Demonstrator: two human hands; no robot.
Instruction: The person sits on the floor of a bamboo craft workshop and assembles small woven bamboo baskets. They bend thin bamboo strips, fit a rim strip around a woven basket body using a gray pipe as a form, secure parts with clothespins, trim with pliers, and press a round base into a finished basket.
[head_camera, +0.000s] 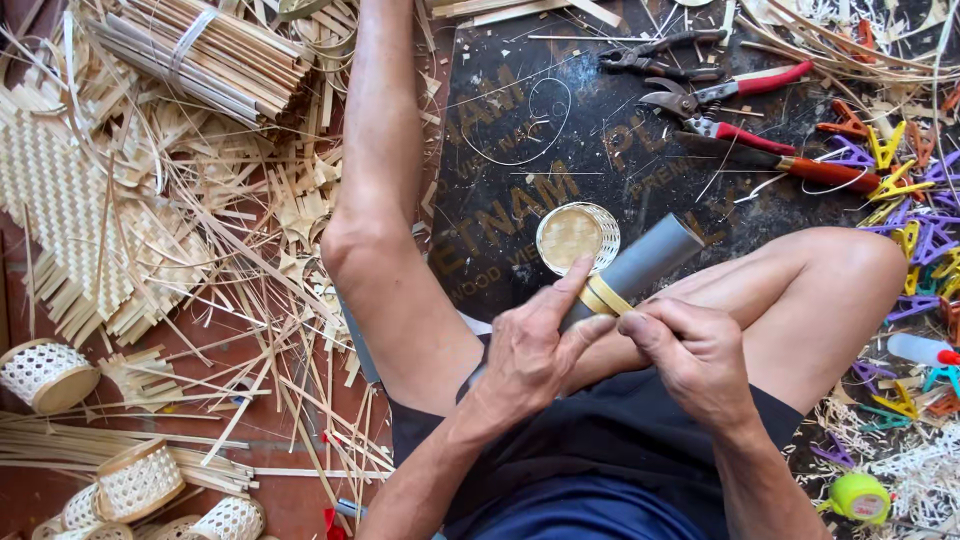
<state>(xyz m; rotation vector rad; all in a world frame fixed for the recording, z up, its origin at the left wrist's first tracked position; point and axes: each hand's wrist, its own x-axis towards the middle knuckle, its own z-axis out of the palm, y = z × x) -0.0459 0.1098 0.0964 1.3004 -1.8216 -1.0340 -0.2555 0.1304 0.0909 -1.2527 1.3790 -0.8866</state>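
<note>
My left hand (530, 345) grips a grey tube (645, 258) that slants up to the right over my lap. A pale bamboo strip ring (603, 297) is wrapped around the tube near the hands. My right hand (695, 355) pinches that ring from the right side, thumb and fingers pressed on it. Just beyond the tube's far end, a small round woven basket (577, 237) sits on a dark board (520, 130).
Pliers (660, 55), red-handled cutters (735, 100) and a knife (800, 165) lie on the board. Coloured plastic clips (915, 210) are heaped at right. Woven bamboo mats (70, 210), a tied strip bundle (200, 55) and loose strips cover the left floor; small woven baskets (135, 480) stand at lower left.
</note>
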